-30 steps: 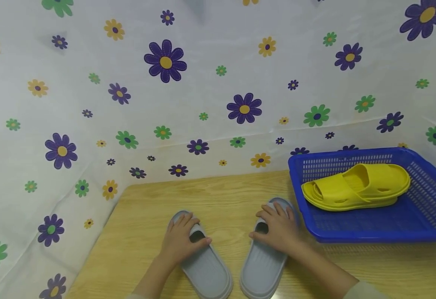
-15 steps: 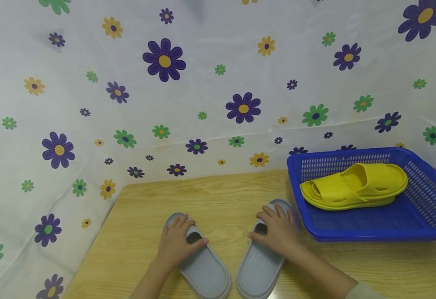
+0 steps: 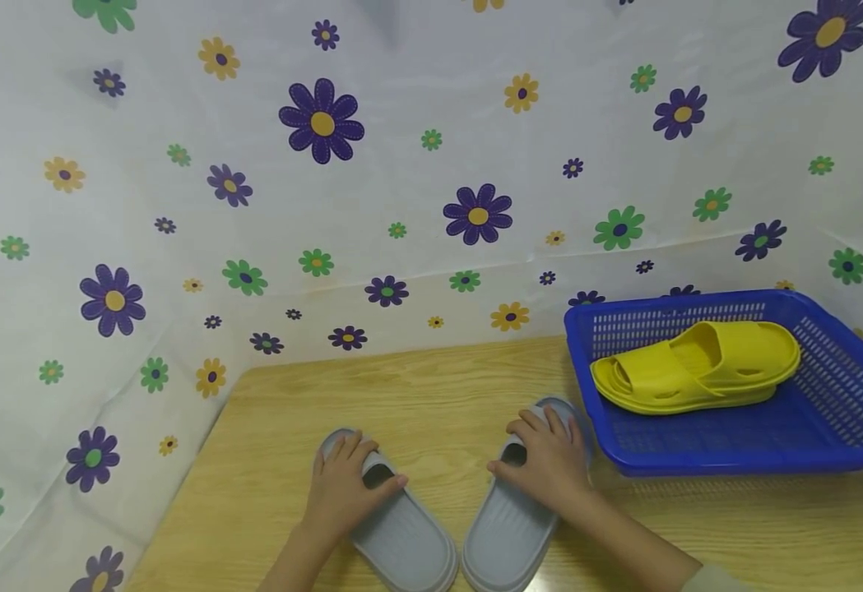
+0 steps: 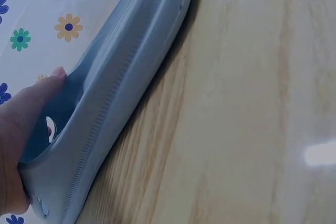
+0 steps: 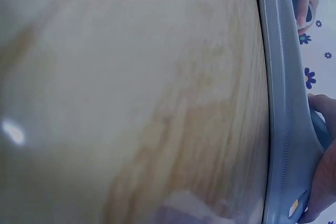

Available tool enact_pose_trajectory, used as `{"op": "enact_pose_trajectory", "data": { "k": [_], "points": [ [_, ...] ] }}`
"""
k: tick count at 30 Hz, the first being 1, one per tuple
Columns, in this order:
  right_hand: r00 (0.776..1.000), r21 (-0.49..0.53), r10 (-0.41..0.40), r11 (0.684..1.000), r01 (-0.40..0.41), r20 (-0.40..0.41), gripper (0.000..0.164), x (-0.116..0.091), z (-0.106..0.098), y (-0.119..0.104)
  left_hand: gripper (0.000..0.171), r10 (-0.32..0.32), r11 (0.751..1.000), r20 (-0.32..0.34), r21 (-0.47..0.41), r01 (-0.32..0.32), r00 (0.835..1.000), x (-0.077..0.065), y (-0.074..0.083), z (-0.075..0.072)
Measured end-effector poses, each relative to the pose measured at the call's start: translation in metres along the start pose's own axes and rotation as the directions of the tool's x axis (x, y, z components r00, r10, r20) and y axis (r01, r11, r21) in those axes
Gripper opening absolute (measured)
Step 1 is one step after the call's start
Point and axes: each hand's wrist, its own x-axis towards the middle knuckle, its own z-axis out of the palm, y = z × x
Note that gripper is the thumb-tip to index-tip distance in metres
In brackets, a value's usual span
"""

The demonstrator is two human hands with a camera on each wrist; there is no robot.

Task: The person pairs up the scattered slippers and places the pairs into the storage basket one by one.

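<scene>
Two light grey slide slippers lie sole-down on the wooden table, toes apart and heels almost meeting in a V. My left hand (image 3: 338,489) grips the left slipper (image 3: 410,538) over its strap, fingers on the outer top and thumb at the inner edge of the opening. Over the strap of the right slipper (image 3: 508,530), my right hand (image 3: 547,460) has the same hold. The left wrist view shows the thumb (image 4: 50,82) on the strap edge and the slipper's ribbed side (image 4: 110,93). Part of the right hand (image 5: 323,182) wraps the strap in the right wrist view.
A blue plastic basket (image 3: 705,464) stands to the right, close to the right slipper's toe. Inside it lie yellow slippers (image 3: 698,370), one stacked on another. A white flower-printed sheet (image 3: 401,164) rises behind the wooden table (image 3: 276,444) and along its left side.
The right slipper's heel has swung slightly left towards the left slipper's heel. Both hands keep their hold; the left hand and toe shift slightly left and down in view.
</scene>
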Motion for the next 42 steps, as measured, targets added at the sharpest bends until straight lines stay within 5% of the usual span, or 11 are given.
{"op": "enact_pose_trajectory", "data": {
  "k": [10,17,20,24,27,33,36,42],
  "points": [
    [1.000,0.013,0.014,1.000,-0.014,-0.020,0.057,-0.002,0.000,-0.001,0.077,-0.006,0.998,-0.004,0.060,0.007,1.000,-0.005,-0.007,0.001],
    [0.997,0.067,-0.070,0.995,0.069,0.025,0.067,-0.003,-0.002,0.003,0.081,0.144,0.988,0.041,-0.070,-0.141,0.989,-0.011,-0.027,0.001],
    [0.975,0.135,-0.213,0.970,0.202,0.070,0.080,-0.002,-0.006,0.012,0.086,0.251,0.961,0.051,-0.138,-0.242,0.967,-0.011,-0.040,-0.001],
    [0.904,0.253,-0.399,0.900,0.355,0.152,0.095,-0.002,-0.015,0.027,0.098,0.380,0.914,0.075,-0.185,-0.361,0.922,-0.009,-0.053,-0.004],
    [0.849,0.322,-0.479,0.858,0.400,0.223,0.108,-0.004,-0.023,0.036,0.111,0.450,0.883,0.103,-0.202,-0.424,0.887,-0.007,-0.058,-0.007],
    [0.761,0.353,-0.554,0.824,0.444,0.336,0.136,-0.009,-0.034,0.048,0.134,0.550,0.832,0.165,-0.196,-0.520,0.819,-0.005,-0.063,-0.013],
    [0.758,0.316,-0.572,0.816,0.484,0.314,0.136,-0.008,-0.031,0.051,0.141,0.574,0.818,0.211,-0.166,-0.550,0.791,-0.004,-0.063,-0.018],
    [0.774,0.211,-0.622,0.777,0.593,0.119,0.129,-0.006,-0.020,0.055,0.145,0.609,0.793,0.199,-0.113,-0.599,0.768,-0.001,-0.064,-0.019]
  ]
}}
